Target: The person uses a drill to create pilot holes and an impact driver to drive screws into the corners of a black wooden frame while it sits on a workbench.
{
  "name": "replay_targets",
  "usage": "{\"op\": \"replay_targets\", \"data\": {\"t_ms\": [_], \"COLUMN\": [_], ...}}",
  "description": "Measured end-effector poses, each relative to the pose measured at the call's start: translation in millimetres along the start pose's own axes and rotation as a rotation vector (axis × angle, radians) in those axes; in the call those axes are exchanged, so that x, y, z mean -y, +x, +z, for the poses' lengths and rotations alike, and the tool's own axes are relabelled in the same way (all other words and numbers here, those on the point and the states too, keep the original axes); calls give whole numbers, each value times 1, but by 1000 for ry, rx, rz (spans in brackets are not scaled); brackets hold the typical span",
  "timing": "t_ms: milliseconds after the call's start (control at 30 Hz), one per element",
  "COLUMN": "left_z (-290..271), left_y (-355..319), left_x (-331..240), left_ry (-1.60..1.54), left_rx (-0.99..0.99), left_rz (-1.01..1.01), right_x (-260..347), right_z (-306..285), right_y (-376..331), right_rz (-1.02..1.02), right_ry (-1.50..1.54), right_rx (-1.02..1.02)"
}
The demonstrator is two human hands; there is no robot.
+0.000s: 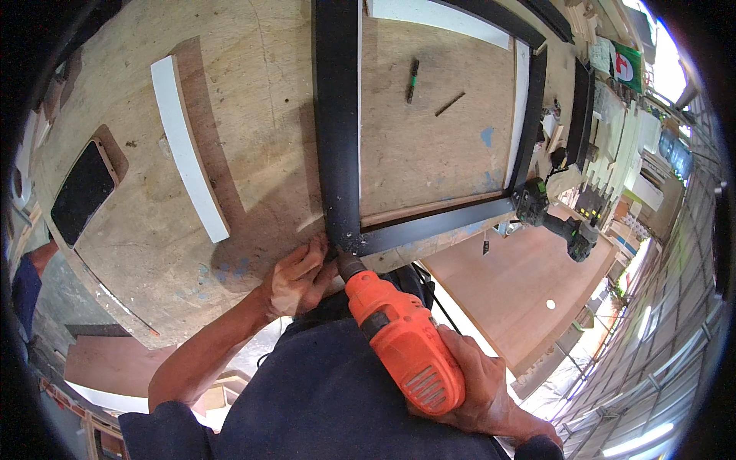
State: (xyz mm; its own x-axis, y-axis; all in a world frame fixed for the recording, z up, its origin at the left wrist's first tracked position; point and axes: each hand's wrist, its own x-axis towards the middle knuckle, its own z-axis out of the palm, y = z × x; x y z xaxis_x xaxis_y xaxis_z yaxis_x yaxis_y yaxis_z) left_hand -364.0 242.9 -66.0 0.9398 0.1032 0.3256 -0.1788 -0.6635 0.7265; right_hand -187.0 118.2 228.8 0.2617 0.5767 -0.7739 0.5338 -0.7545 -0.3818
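At frame corner [349, 239]: orange drill [402, 341] in right grip [479, 383], apparently touching.

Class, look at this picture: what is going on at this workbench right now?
A person is at a plywood workbench. Their right hand holds an orange power drill, its nose against the near corner of a black rectangular frame lying flat on the bench. The left hand rests at that same corner, beside the drill's chuck. A white strip and a dark green clamp tool lie nearby.
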Motion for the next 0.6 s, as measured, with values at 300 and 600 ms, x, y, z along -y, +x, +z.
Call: {"op": "replay_targets", "data": {"t_ms": [300,600], "left_z": [11,1], "left_y": [-13,-1], "left_x": [-6,-6], "left_ry": [66,179], "left_rx": [12,23], "left_rz": [-77,-13], "right_x": [3,-23], "right_z": [-10,11], "right_y": [-10,-60], "right_rz": [-40,126], "right_ry": [0,118], "right_rx": [-59,-317]}}
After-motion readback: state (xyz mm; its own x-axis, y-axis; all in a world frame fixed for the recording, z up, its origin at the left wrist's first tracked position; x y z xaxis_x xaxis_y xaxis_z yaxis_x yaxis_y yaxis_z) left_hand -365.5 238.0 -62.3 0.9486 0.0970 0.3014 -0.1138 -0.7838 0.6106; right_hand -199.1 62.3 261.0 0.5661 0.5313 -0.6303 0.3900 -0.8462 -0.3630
